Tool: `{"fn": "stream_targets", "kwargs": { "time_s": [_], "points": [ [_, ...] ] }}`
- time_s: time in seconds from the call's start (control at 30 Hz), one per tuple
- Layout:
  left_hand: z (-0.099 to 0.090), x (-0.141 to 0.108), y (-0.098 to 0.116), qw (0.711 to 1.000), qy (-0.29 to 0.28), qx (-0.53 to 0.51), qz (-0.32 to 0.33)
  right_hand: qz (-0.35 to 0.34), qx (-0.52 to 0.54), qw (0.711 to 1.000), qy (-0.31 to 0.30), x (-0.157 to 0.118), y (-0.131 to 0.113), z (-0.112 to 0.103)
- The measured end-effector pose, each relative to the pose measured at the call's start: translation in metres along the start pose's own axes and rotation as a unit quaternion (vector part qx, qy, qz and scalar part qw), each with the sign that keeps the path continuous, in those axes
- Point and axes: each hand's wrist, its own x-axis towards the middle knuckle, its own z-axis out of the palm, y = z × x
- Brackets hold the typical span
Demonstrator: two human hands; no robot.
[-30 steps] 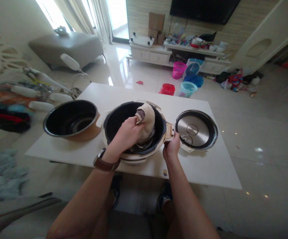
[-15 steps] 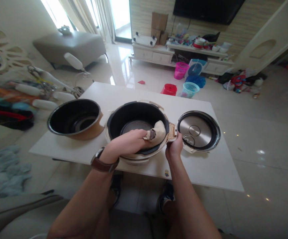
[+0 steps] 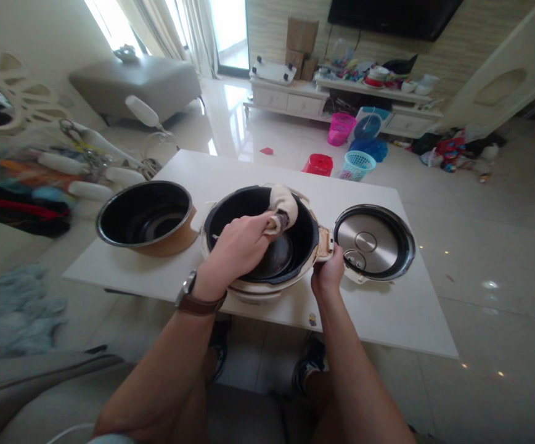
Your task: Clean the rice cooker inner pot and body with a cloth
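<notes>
An electric cooker body [image 3: 253, 290], pale outside with a dark cavity, stands on a white table. My left hand [image 3: 244, 243] reaches over it, fingers closed around a beige cloth [image 3: 283, 203]. The bunched cloth lies against the far inner wall, and part of it is hidden by the fingers. At the cooker's right side, my right hand [image 3: 330, 268] grips the projecting handle [image 3: 325, 243] from below. To the left sits an inner pot [image 3: 166, 240], black inside and golden-brown outside. A round lid [image 3: 371, 243] lies to the right, its shiny metal underside facing up.
The white table [image 3: 387, 320] has its near edge just in front of my legs. Beyond it on the floor are a red stool [image 3: 318, 164] and a light-blue basket [image 3: 359, 165]. A lamp with white shades [image 3: 142, 112] rises behind the inner pot.
My left hand has moved the cloth from the right inner side of the cooker to its far wall. My right hand keeps its hold on the handle.
</notes>
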Motion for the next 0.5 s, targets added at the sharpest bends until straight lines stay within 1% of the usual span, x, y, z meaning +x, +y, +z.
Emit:
{"fn": "stream_targets", "kwargs": {
  "time_s": [0.1,0.17,0.23,0.33,0.5],
  "points": [
    [0.011,-0.001,0.006,0.991,-0.092,0.003,0.099,0.0,0.002,1.0,-0.005,0.0,0.0,0.0],
    [0.017,0.0,0.008,0.983,-0.13,-0.004,0.13,-0.004,-0.002,1.0,-0.005,0.0,-0.001,0.001],
    [0.021,0.001,0.007,0.981,-0.143,-0.009,0.132,-0.009,-0.011,1.0,-0.004,0.0,-0.001,0.002],
    [0.022,0.003,0.004,0.979,-0.163,-0.032,0.119,-0.008,-0.013,1.0,0.001,0.0,-0.001,0.002],
    [0.015,0.001,-0.012,0.971,-0.203,-0.085,0.091,-0.002,-0.012,1.0,-0.004,0.0,-0.002,0.001]
  ]
}}
